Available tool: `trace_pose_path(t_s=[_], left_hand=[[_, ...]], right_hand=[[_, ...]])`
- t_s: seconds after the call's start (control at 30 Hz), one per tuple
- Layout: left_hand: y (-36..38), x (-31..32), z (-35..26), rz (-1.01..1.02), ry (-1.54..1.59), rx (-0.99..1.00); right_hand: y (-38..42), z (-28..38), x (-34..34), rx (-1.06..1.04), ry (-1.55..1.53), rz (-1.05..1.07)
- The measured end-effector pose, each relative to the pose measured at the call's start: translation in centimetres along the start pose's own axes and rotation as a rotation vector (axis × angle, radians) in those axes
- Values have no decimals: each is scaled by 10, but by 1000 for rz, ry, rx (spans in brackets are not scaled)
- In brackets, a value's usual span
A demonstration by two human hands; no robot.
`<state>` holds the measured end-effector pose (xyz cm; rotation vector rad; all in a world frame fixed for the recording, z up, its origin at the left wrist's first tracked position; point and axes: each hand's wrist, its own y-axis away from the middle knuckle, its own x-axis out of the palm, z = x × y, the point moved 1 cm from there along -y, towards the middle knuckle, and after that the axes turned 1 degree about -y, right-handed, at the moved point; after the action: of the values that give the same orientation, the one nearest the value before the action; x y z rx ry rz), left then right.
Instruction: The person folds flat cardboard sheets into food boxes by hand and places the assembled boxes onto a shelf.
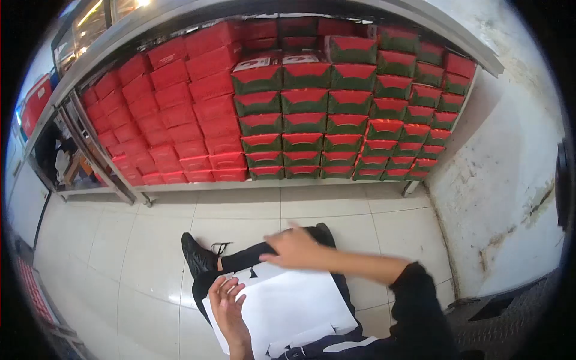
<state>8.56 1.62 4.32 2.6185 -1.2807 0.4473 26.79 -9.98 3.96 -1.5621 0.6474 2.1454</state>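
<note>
A white flat sheet of card (pixel 288 309) with notched edges lies across my crossed legs. Over its left edge is my left hand (pixel 227 300), palm turned inward, with the fingers loosely bent and apart and nothing between them. My right hand (pixel 293 248) reaches across above the far edge of the sheet, slightly blurred, its fingers stretched out and holding nothing. Small dark gaps show at the sheet's notches near both its far and near edges.
Ahead, a metal shelf (pixel 312 187) holds stacked red and dark green boxes (pixel 303 123). A stained white wall (pixel 498 198) stands at the right. My black shoe (pixel 199 255) rests on the tiled floor (pixel 141 252). Red items lie in a tray (pixel 39 291) at far left.
</note>
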Motion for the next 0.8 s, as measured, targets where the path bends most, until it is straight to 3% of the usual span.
trace_pose_path(t_s=[0.07, 0.13, 0.2, 0.33, 0.37, 0.43, 0.47, 0.57, 0.6, 0.67, 0.77, 0.8], left_hand=[[8, -2, -2, -76, 2, 16], [12, -14, 3, -89, 37, 38], [22, -26, 10, -186, -35, 52], [47, -30, 49, -315, 65, -67], [57, -22, 56, -375, 89, -177], [71, -19, 84, -343, 201, -415], [74, -14, 91, -166, 187, -493], [58, 14, 97, -14, 291, -603], [52, 22, 92, -17, 387, -531], [50, 31, 86, -26, 486, -458], [48, 37, 71, -156, 589, -135], [50, 38, 70, -165, 594, -133]], right_hand=[[6, 11, 74, -18, 55, -194], [23, 31, 75, 54, 96, -38], [51, 37, 85, -8, 320, -480], [72, 32, 115, -41, 299, -437], [74, 32, 118, -63, 390, -532], [76, 29, 122, -88, 474, -627], [76, 25, 121, -128, 414, -706], [80, 32, 112, -188, 302, -865], [85, 39, 106, -207, 246, -959], [103, 45, 91, -297, 241, -943], [119, 56, 58, -432, 21, -1104], [113, 69, 31, -234, -508, -1268]])
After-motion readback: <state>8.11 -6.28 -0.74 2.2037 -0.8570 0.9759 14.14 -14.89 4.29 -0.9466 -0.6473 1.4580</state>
